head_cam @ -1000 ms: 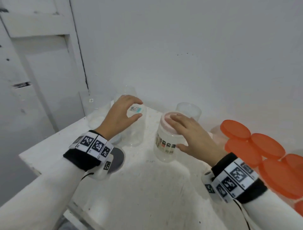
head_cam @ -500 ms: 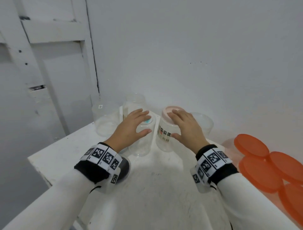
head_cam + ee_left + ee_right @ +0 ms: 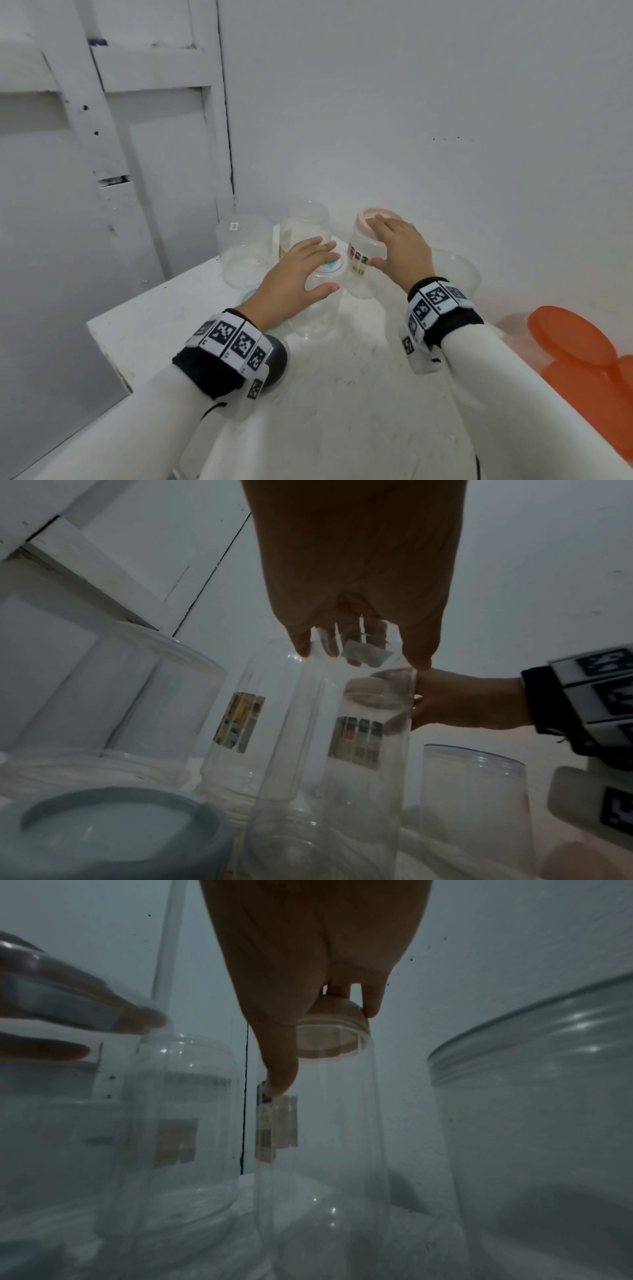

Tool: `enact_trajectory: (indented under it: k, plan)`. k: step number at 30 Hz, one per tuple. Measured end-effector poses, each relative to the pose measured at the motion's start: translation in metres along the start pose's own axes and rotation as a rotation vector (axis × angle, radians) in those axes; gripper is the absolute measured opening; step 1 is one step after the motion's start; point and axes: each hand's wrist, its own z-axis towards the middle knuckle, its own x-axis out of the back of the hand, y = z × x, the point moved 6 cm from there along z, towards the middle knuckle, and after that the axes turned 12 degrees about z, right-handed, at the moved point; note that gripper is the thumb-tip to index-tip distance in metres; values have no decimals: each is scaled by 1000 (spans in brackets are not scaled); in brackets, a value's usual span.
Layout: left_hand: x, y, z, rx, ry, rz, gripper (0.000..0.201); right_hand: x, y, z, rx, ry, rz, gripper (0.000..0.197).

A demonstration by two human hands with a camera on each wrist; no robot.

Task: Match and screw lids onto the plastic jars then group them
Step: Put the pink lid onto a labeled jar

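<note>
At the back of the white table (image 3: 359, 394), where its surface meets the plain white wall, the clear plastic jars stand crowded together. Nearest of them is an upside-down clear jar (image 3: 317, 308), its flat base upward with a small teal-and-white sticker; the left hand (image 3: 294, 277) lies over that base with fingers spread and nearly straight, fingertips at its edge, thumb against the side wall. Just right of this jar, almost touching it, stands a labelled jar (image 3: 363, 270), smooth, cylindrical, with a colour-block label on its side. A pale pink lid (image 3: 371, 217) sits on its mouth, round and matte with a raised rim. The right hand (image 3: 399, 246) grasps this lid from above: fingers bent over the top and rim, thumb pressed on the jar wall at the label.

Behind the upside-down jar rises a tall clear jar (image 3: 305, 226) with a yellowish label; left of that stands a wide clear jar (image 3: 245, 253), close to the table's left edge. Right of the labelled jar a wide open tub (image 3: 459, 274) shows screw threads under its rim. A grey lid (image 3: 113, 829) lies flat under the left wrist. Stacked orange lids (image 3: 572, 346), glossy discs, sit far to the right. Nearer than the upside-down jar, the scuffed tabletop lies open between the forearms.
</note>
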Motion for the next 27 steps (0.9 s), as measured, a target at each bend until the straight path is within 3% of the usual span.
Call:
enact_trajectory:
  k: [11, 19, 24, 27]
  plan:
    - [1, 2, 0, 31, -28, -10, 44, -6, 3, 25, -18, 3, -53, 72]
    - [2, 3, 0, 56, -118, 17, 46, -1, 0, 27, -57, -111, -89, 76]
    - [4, -1, 2, 29, -195, -108, 48, 21, -20, 17, 50, 22, -15, 65]
    - [8, -5, 2, 57, -130, -161, 53, 30, -33, 3, 139, 135, 235, 48]
